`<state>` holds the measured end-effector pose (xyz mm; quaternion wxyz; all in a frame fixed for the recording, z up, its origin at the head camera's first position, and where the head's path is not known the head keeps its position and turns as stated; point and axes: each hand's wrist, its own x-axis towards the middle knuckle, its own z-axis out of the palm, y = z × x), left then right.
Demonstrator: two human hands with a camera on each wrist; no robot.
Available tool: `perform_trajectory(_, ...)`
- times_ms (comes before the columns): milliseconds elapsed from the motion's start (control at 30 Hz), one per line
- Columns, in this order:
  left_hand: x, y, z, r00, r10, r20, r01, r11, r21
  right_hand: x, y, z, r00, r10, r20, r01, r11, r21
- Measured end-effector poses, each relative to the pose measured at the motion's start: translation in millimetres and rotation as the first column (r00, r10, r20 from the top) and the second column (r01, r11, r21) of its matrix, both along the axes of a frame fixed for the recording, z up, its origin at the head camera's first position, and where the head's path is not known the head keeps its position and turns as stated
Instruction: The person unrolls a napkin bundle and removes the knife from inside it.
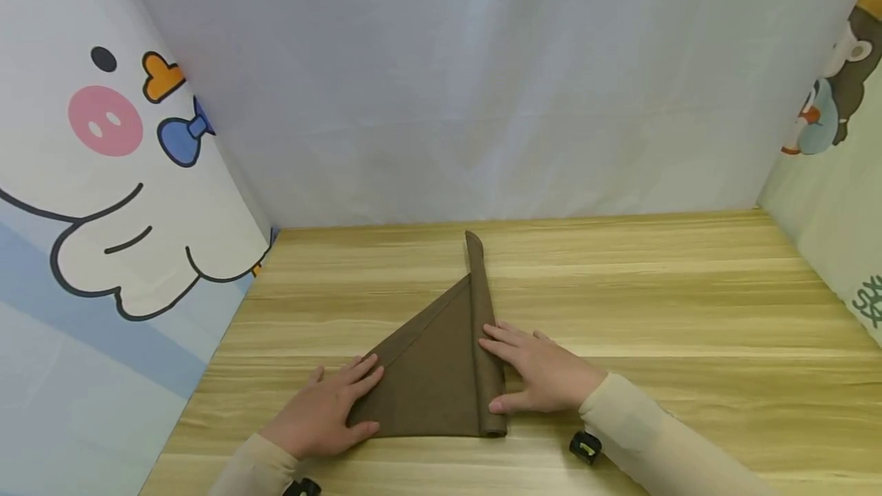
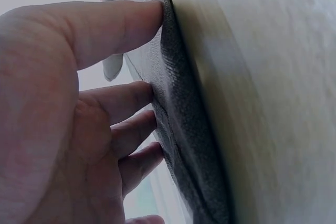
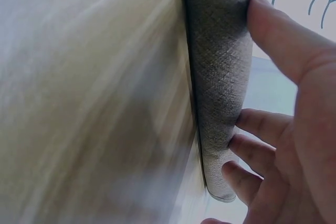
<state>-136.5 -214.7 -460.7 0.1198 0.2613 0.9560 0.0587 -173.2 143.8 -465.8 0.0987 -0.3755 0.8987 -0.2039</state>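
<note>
A brown cloth (image 1: 430,385) lies on the wooden table, its left part a flat triangle with a folded band along the slanted edge. Its right side is wound into a narrow roll (image 1: 488,377), whose pointed end sticks out past the triangle at the far side. My left hand (image 1: 324,413) rests on the cloth's left corner with thumb and fingers spread. The right hand (image 1: 547,373) touches the roll from the right, fingertips and thumb pressing on its top. In the right wrist view the fingertips sit along the rolled cloth (image 3: 218,77) without wrapping round it.
The wooden table (image 1: 654,282) extends around the cloth. A pale curtain (image 1: 468,98) hangs behind it, with printed cartoon sheets at the left (image 1: 62,266) and right (image 1: 813,213). Small black devices sit by the left wrist (image 1: 302,487) and right wrist (image 1: 586,447).
</note>
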Motion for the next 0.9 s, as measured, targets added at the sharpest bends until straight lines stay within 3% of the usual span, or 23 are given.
perform_trajectory(300, 1.1, -6.4, 3.4, 1.000, 0.029, -0.004, -0.029, 0.999, -0.014, 1.3, -7, 0.3, 1.000, -0.001, 0.000, 0.001, 1.000, 0.004)
perform_trajectory(467, 2.4, 0.2, 9.0, 0.999, 0.052, 0.015, -0.051, 0.998, -0.038, 2.8, -11, 1.5, 1.000, -0.002, 0.008, 0.002, 1.000, 0.004)
perform_trajectory(600, 6.1, 24.9, 14.8, 0.997, 0.060, -0.044, -0.064, 0.992, -0.107, 3.3, -9, 2.5, 1.000, -0.010, 0.009, 0.010, 1.000, 0.004)
perform_trajectory(700, 7.9, 55.4, 16.3, 0.995, 0.003, -0.097, -0.017, 0.991, -0.136, 2.9, -8, 2.5, 1.000, -0.019, 0.013, 0.019, 1.000, 0.002)
perform_trajectory(800, 7.8, 82.5, 14.0, 0.994, -0.044, -0.096, 0.031, 0.990, -0.138, 2.2, -8, 2.0, 1.000, -0.017, 0.023, 0.017, 1.000, -0.002)
perform_trajectory(900, 6.8, 98.0, 10.2, 0.997, -0.020, -0.074, 0.010, 0.991, -0.133, 1.6, -9, 0.8, 1.000, -0.006, 0.031, 0.006, 1.000, -0.004)
